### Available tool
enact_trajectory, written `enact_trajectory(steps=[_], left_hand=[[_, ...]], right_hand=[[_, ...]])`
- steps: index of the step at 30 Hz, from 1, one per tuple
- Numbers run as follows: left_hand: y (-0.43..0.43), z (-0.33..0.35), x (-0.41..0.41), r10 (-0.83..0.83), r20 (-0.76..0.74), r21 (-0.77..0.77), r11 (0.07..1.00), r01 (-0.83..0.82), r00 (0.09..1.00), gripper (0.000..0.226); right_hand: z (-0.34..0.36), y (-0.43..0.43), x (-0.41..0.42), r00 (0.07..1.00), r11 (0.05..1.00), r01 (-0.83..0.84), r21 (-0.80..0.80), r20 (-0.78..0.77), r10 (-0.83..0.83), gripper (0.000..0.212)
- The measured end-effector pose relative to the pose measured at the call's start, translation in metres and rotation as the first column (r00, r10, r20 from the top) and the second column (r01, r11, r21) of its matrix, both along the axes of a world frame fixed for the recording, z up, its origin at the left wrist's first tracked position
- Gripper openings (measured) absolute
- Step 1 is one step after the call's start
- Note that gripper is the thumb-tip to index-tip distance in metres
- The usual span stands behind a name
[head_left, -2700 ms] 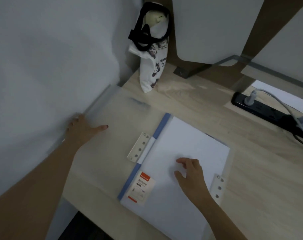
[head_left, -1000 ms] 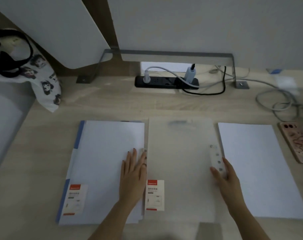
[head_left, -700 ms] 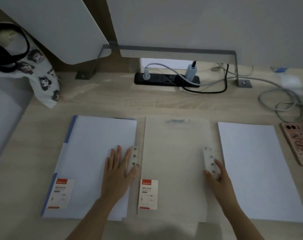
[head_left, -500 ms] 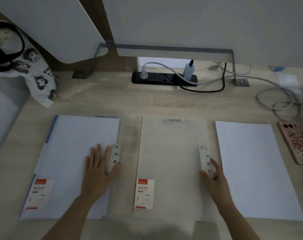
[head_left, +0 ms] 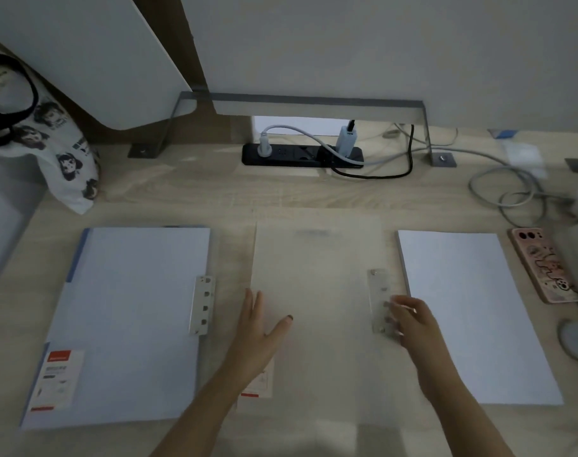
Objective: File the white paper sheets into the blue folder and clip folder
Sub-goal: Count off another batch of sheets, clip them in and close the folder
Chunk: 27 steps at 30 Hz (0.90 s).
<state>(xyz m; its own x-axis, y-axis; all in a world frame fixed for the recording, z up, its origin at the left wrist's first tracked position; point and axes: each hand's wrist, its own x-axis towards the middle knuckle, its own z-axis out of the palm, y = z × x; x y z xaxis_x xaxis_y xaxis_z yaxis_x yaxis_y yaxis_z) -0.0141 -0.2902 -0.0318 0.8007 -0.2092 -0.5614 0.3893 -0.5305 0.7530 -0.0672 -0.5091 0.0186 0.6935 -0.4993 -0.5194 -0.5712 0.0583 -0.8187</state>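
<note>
A pale wood-grain desk (head_left: 281, 192) bears the flat blue folder (head_left: 129, 324) at left, frosted clip folder (head_left: 317, 275) centre, white paper stack (head_left: 472, 318) right. The left hand (head_left: 254, 338) lies flat on the frosted cover; the right hand (head_left: 416, 324) touches its metal clip strip (head_left: 378, 288) with blurred fingertips.

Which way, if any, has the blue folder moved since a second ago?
Yes. The blue folder slid left: its right edge, earlier in line with the left end of the power strip, now lies left of it.

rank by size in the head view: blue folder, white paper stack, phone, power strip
1. blue folder
2. white paper stack
3. phone and power strip look alike; strip is farther, so unranked.
</note>
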Motion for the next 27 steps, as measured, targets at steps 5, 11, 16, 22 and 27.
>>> enact_trajectory(steps=[5,11,16,22,27], left_hand=[[0.019,0.046,0.014,0.010,-0.249,-0.221,0.973,-0.067,0.968,0.116],[0.050,0.101,0.028,0.032,-0.083,-0.613,0.786,-0.077,0.996,0.119],[0.086,0.117,0.041,0.055,0.012,-0.473,0.880,-0.043,0.998,0.069],[0.162,0.095,0.043,0.206,-0.016,-0.485,0.854,-0.188,0.978,0.064],[0.204,0.055,0.040,0.488,0.021,-0.172,0.862,-0.477,0.873,0.032]], right_hand=[[0.074,0.025,0.001,0.966,0.963,-0.116,0.243,0.251,0.053,0.028],[0.075,0.098,0.029,0.817,0.830,-0.535,0.159,0.349,0.459,0.031],[0.035,0.137,0.055,0.687,0.673,-0.724,0.149,0.249,0.683,0.046],[-0.022,0.141,0.076,0.512,0.509,-0.859,-0.057,-0.067,0.857,0.060],[-0.054,0.122,0.077,0.307,0.113,-0.940,-0.321,-0.654,0.691,0.096]])
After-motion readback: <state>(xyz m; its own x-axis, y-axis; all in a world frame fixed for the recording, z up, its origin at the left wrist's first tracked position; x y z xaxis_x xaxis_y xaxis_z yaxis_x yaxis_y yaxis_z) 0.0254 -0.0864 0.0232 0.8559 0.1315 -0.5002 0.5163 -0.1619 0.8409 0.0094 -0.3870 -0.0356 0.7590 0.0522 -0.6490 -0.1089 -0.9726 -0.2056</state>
